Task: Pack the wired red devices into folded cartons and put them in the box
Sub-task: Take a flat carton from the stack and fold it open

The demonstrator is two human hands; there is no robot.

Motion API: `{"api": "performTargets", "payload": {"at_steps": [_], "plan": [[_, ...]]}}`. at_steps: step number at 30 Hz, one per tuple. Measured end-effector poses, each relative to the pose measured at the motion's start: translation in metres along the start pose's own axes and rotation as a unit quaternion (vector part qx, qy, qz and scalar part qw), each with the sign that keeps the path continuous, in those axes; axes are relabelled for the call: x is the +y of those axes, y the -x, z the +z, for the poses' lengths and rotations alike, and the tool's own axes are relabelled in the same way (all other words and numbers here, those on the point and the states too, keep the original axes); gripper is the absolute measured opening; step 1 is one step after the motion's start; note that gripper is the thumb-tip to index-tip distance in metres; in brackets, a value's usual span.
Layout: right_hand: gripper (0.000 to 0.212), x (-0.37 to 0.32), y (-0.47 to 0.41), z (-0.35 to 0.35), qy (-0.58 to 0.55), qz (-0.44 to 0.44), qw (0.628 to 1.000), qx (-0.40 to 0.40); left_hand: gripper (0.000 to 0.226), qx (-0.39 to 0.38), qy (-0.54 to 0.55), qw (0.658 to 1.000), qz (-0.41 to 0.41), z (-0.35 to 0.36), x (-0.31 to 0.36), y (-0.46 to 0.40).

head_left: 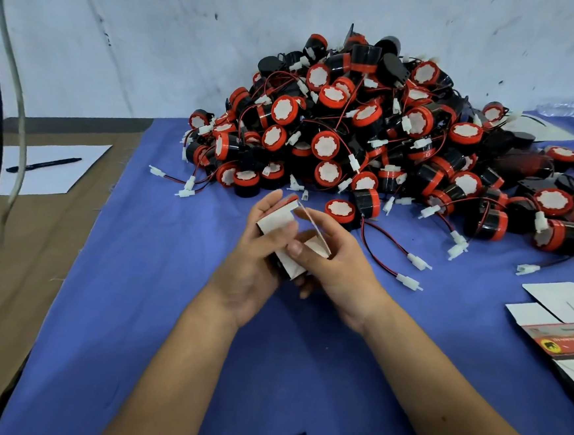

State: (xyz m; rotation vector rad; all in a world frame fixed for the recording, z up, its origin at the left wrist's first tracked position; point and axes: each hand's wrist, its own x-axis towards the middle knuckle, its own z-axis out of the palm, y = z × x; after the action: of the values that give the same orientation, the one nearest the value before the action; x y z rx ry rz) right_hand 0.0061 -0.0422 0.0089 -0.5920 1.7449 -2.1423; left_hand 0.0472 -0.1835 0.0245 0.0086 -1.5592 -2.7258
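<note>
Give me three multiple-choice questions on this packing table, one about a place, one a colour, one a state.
1. Where does the pen lie?
A. on the white paper
B. on the pile of devices
C. in a hand

2. What colour is the cloth under the pile of devices?
A. green
B. blue
C. yellow

3. What is the state of the carton held by the left hand and right hand?
A. lying flat on the table
B. sealed shut
C. flap open

Answers: 1 A, the pen rests on the sheet at left. 2 B, blue fabric shows all around. 3 C, a flap stands raised between the fingers.
</note>
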Motion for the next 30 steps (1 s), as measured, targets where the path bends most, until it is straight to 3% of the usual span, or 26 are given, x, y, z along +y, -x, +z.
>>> {"api": "performTargets", "payload": {"at_steps": [2, 5, 9, 13, 17, 19, 22, 26, 30], "plan": [[0.031, 0.001, -0.001, 0.000, 0.022, -0.009, 0.999, 0.032, 0.100, -0.036, 0.062, 0.997, -0.017, -0.005, 0.004, 0.000], [0.029, 0.004, -0.002, 0.002, 0.129, -0.032, 0.990, 0.054, 0.073, -0.014, 0.044, 0.999, -0.020, -0.002, 0.001, -0.001], [0.029, 0.005, -0.001, 0.003, 0.162, -0.031, 0.984, 0.069, 0.049, 0.049, -0.021, 0.998, 0.038, 0.006, -0.012, -0.004], [0.053, -0.001, 0.002, 0.004, 0.083, -0.036, 0.996, -0.012, 0.051, 0.144, -0.084, 0.980, 0.110, 0.008, -0.013, -0.008], [0.077, -0.003, 0.006, 0.007, -0.001, -0.031, 0.994, -0.106, 0.019, 0.260, -0.141, 0.937, 0.186, -0.003, -0.015, -0.013], [0.076, -0.003, 0.005, 0.008, -0.013, -0.028, 0.993, -0.117, 0.021, 0.280, -0.155, 0.926, 0.200, -0.004, -0.015, -0.013], [0.059, -0.003, 0.004, 0.011, 0.023, -0.039, 0.997, -0.056, 0.049, 0.278, -0.226, 0.909, 0.215, -0.002, -0.013, -0.010], [0.045, -0.002, 0.003, 0.012, 0.016, -0.047, 0.999, 0.013, 0.039, 0.197, -0.312, 0.892, 0.263, 0.004, -0.020, -0.008], [0.045, 0.000, 0.003, 0.010, 0.042, -0.038, 0.998, 0.014, 0.042, 0.168, -0.299, 0.902, 0.262, 0.005, -0.023, -0.010]]}}
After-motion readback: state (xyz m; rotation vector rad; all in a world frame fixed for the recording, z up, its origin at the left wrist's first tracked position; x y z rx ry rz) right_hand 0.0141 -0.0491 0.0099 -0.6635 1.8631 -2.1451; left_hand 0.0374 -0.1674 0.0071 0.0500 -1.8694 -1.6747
